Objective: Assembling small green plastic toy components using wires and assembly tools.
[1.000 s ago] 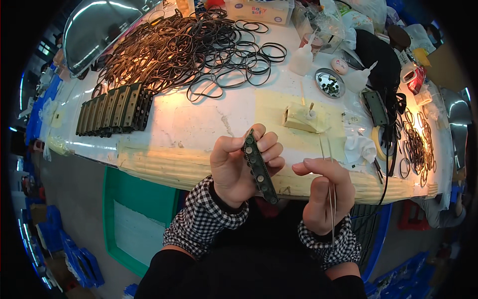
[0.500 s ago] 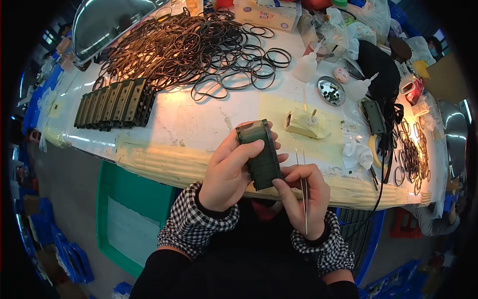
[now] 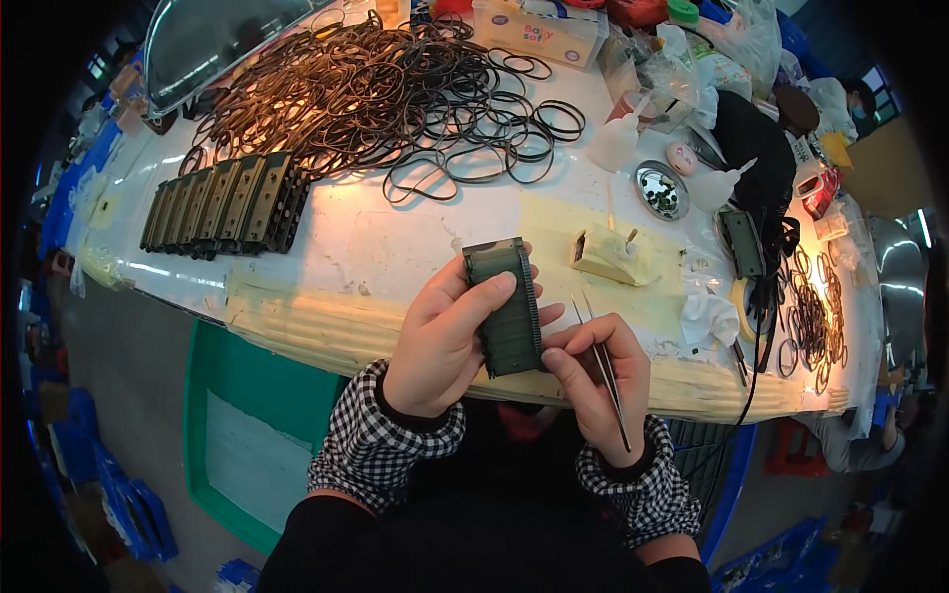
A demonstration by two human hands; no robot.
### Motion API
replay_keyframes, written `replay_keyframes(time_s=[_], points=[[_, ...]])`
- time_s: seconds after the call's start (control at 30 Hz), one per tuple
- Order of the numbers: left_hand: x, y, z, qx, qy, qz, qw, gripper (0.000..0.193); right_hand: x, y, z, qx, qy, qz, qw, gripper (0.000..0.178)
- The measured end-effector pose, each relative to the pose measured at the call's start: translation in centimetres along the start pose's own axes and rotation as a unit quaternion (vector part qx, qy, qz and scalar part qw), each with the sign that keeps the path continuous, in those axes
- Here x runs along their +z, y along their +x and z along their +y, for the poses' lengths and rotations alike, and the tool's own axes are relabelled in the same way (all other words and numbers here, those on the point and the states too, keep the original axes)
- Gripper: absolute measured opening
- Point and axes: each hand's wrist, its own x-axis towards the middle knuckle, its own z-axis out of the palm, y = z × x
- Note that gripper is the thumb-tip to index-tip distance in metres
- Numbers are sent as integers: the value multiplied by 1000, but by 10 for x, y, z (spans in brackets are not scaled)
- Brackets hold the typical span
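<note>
My left hand is closed round a dark green rectangular housing with a toothed strip along its right edge; the thumb lies across its face. At the housing's lower right corner, my right hand touches it with thumb and finger. A pair of metal tweezers is held in that same hand, its tips pointing up and away from me. Beyond the hands sits a pale yellow block with a small peg standing in it. Several similar housings stand in a row at the left.
A big heap of dark rubber rings covers the table's far side. To the right are a metal dish of small dark parts, white squeeze bottles, a crumpled tissue and another ring pile. A green tray lies below the table's edge.
The tweezers have tilted, their tips swinging left. The housing and both hands have shifted slightly left in the picture, while the grip on the housing looks the same.
</note>
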Motion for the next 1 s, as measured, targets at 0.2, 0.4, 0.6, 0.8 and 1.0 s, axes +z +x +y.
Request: replay_keyframes(time_s=[0.2,0.4,0.6,0.8,1.0], points=[[-10,4,4,-19,-23,16,999,37,6,3,3,-95,-131,-9,987,21],[-22,6,17,44,-19,33,998,35,3,15,-9,-164,-182,-32,969,19],[-52,9,24,169,-65,111,977,31,34,67,-69,-338,-575,-153,729,41],[-59,5,25,165,-98,111,975,25,114,156,-70,-352,-587,-253,683,29],[-56,10,22,155,-102,109,976,18,180,268,-6,-400,-646,-194,621,15]])
